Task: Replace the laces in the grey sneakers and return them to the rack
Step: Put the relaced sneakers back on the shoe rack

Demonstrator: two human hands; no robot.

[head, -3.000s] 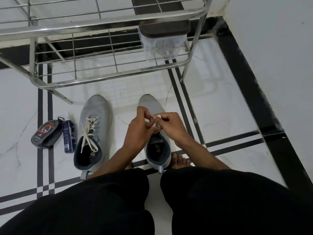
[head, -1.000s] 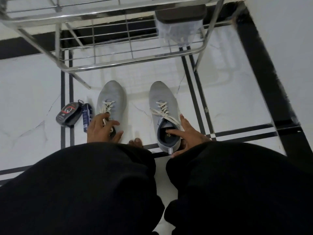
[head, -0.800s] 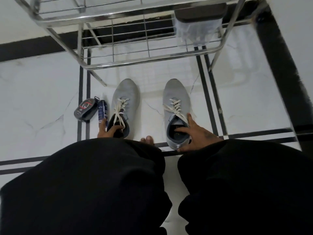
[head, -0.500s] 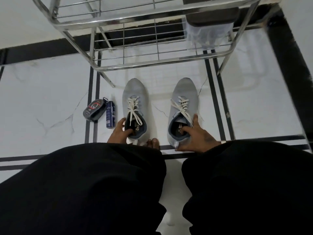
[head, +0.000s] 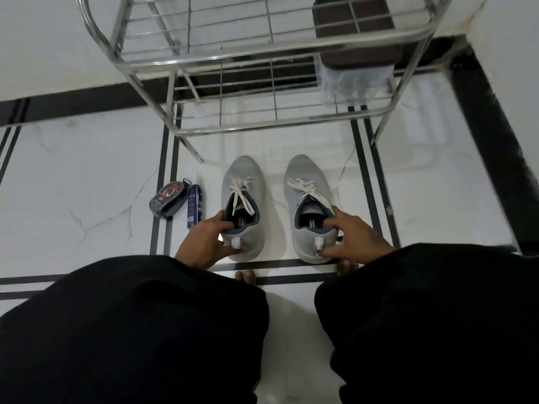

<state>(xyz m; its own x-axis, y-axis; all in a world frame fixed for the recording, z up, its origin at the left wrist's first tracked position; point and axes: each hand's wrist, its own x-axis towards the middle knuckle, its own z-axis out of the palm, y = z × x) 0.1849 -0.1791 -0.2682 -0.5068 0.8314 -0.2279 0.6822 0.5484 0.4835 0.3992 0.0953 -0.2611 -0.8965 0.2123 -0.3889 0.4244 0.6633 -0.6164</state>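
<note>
Two grey sneakers with cream laces stand side by side on the white floor, toes pointing at the rack. My left hand (head: pixel 205 239) grips the heel of the left sneaker (head: pixel 242 188), fingers hooked inside its dark collar and thumb on the heel tab. My right hand (head: pixel 351 236) grips the heel of the right sneaker (head: pixel 306 182) the same way. The steel wire rack (head: pixel 277 122) stands just beyond the toes, its lower shelf bare on the left.
A black shoe-polish sponge case (head: pixel 168 199) and a small blue spray can (head: pixel 194 206) lie left of the left sneaker. A dark box on a clear container (head: pixel 354 74) sits at the rack's right. A white wall (head: pixel 510 53) closes the right side. My black-trousered knees fill the foreground.
Three seconds ago both hands were tying the right sneaker's lace. They then parted, one to each sneaker, and now grip the heels. The view has pulled back and the rack looms larger.
</note>
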